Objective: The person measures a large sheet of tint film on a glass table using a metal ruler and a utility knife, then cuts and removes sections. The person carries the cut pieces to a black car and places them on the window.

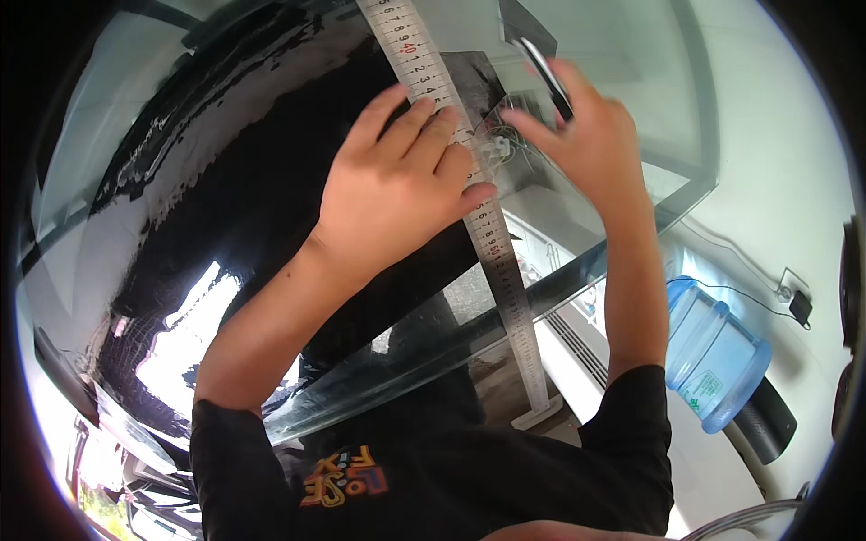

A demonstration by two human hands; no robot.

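My left hand (392, 185) presses a long metal ruler (502, 270) down, fingers spread across it and thumb at its right edge. The ruler runs slantwise from the top over the near edge of a glass table. Under it lies a big sheet of glossy black film (262, 180), crumpled and shiny on the left. To the right of the ruler, my right hand (591, 135) is closed on a slim black-and-silver utility knife (546, 77), raised and blurred by motion; its blade cannot be made out.
Dark cut pieces of film (530, 25) and a tangle of thin clear strips (505, 140) are right of the ruler. The glass table's (699, 117) edge curves around the right. Beyond it stand a blue water jug (713, 352) and a plugged-in cable (740, 287).
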